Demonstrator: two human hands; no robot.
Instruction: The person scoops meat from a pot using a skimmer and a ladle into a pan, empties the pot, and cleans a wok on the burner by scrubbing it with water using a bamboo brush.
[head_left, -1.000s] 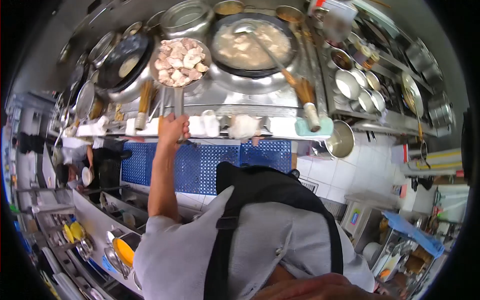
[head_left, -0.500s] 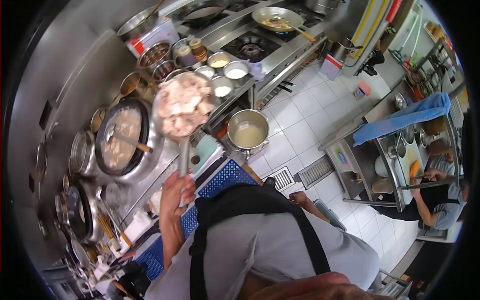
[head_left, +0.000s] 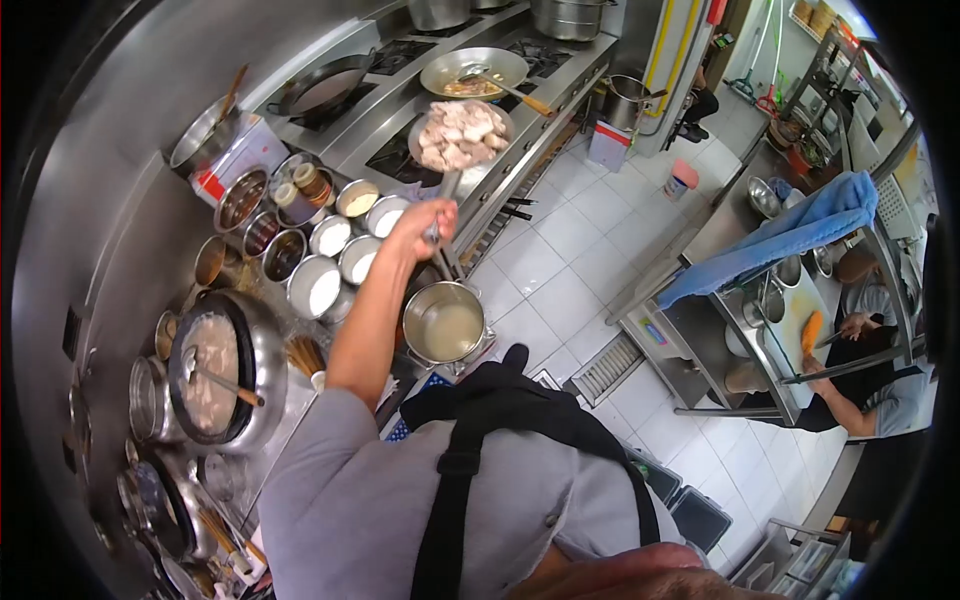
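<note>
My left hand (head_left: 425, 230) is closed around the handle of a round metal strainer (head_left: 449, 184). The strainer is heaped with pale pieces of meat (head_left: 460, 135) and is held out over the stove's front burner area. Just beyond it stands a wide pan (head_left: 437, 75) with some food and a wooden-handled utensil (head_left: 535, 104) in it. Below my forearm is a deep pot (head_left: 445, 325) of cloudy liquid. My right hand is out of view.
Bowls of white ingredients (head_left: 318, 285) and bottles (head_left: 296, 200) crowd the counter at left. A round vessel (head_left: 212, 370) there holds pale liquid and a ladle. On the right, a co-worker's hands (head_left: 825, 365) are at a cutting board (head_left: 790, 340) under a shelf with a blue cloth (head_left: 780, 235).
My left hand has carried the strainer of meat from above the counter forward and right, to the stove beside the pan. My view has shifted, and my right hand has left it.
</note>
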